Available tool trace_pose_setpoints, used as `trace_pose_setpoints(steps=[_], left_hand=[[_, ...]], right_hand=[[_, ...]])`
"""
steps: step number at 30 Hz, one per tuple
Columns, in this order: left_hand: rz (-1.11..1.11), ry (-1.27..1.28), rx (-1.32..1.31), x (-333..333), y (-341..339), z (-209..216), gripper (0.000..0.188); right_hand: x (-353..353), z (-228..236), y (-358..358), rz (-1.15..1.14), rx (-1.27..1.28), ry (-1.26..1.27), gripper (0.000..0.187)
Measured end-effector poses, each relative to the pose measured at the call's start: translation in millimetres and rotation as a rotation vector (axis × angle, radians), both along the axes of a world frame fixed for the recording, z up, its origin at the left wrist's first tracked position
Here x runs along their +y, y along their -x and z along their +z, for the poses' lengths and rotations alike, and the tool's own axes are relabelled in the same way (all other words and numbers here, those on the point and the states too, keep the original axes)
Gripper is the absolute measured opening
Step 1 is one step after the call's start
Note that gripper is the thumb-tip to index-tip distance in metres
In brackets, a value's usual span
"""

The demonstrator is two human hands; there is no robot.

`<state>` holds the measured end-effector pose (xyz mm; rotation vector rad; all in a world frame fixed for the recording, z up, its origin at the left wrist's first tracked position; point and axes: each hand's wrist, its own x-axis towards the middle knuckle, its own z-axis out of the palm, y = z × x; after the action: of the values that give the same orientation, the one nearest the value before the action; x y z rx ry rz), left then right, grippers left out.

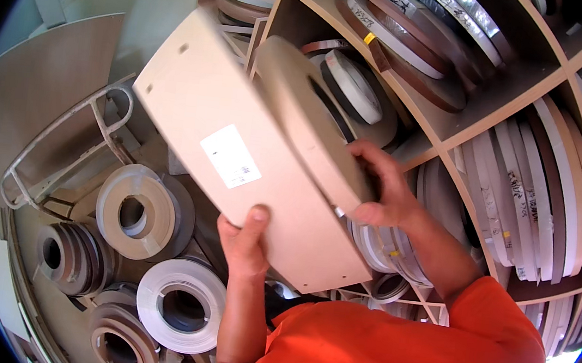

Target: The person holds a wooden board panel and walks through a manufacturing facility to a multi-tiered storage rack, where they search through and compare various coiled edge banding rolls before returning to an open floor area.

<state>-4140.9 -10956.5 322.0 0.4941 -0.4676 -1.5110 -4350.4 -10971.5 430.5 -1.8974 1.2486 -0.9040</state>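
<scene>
A pale beige board [252, 209] with small holes near its corners and a white label [231, 156] is tilted in front of me. My left hand [246, 239] grips its lower-left edge, thumb on the face and the other fingers hidden. Against the board's right side leans a large beige roll of edge banding [291, 114] with a dark centre hole. My right hand [388, 190] is closed on the roll's lower-right rim, thumb and fingers on either side of it. The roll and that hand are slightly blurred.
Wooden shelving [444, 142] full of edge-banding rolls stands at the right. On the floor at the left lie several more rolls, including a white one [155, 323] and a beige one [111, 205]. A metal-framed cart [8, 176] and a large panel [46, 78] stand behind them.
</scene>
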Motion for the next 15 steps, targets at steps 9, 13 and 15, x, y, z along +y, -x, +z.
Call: trace_pose_setpoints(steps=[9,13,15], left_hand=[[0.180,-0.174,-0.126,14,-47,-53,0.063],[0.190,-0.215,-0.261,14,-58,-71,0.060],[0.156,-0.214,-0.235,13,-61,-74,0.058]], right_hand=[[-2,-21,-29,0.118,0.399,0.132,0.069],[-16,-14,-15,0.081,0.370,0.128,0.069],[-38,-5,-12,-0.004,0.299,0.079,0.067]])
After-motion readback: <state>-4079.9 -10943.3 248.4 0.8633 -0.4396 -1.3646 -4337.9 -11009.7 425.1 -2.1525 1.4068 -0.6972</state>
